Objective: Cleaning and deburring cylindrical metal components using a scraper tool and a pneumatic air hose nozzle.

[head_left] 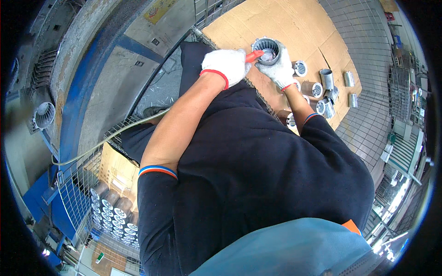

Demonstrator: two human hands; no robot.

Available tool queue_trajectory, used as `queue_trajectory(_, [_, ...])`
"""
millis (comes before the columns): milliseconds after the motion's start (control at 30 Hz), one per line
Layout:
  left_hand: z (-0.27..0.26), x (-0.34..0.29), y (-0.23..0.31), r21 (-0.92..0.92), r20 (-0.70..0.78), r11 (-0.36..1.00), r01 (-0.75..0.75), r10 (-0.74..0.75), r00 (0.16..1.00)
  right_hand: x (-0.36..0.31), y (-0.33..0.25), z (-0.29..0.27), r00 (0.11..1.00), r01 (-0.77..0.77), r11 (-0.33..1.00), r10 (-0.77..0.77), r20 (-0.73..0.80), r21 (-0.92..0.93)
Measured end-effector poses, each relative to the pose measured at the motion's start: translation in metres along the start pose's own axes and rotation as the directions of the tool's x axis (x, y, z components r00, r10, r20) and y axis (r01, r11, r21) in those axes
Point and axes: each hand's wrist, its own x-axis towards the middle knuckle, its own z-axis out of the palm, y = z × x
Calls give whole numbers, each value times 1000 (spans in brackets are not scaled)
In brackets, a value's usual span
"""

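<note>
My left hand, in a white knit glove with a red cuff, is closed round a tool with a red-orange handle. The tool's front reaches into the mouth of a hollow grey metal cylinder with ribbed inner walls. What kind of tip it has cannot be made out. My right hand, gloved the same way, grips that cylinder from its right side and tilts the mouth toward me. Both hands are above a cardboard sheet.
Several finned metal cylinders stand and lie on the cardboard to the right. Wire mesh borders it. At the lower left, a wire cage holds stacked cylinders. A pale hose crosses beside my left arm, near a blue-grey machine.
</note>
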Motion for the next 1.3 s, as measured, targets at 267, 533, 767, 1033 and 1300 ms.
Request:
queue_trajectory(267, [-6, -4, -8, 77, 109, 997, 30, -38, 993, 0, 24, 4, 999, 1, 1000, -1, -39, -14])
queue_trajectory(533, [-9, -2, -1, 23, 50, 1000, 15, -16, 999, 0, 6, 0, 995, -59, 995, 52, 81, 81])
queue_trajectory(767, [-6, -2, -3, 23, -2, 1000, 15, -15, 1000, 2, 7, 2, 985, -87, 983, 60, 160, 164])
queue_trajectory(1033, [-24, -11, 2, 100, 152, 994, 39, -54, 987, -1, 29, 3, 986, -48, 999, 47, 159, 0])
queue_trajectory(1300, [-13, -8, 4, 86, 14, 996, 16, -17, 1000, -4, 14, 4, 979, -61, 996, 72, 190, -61])
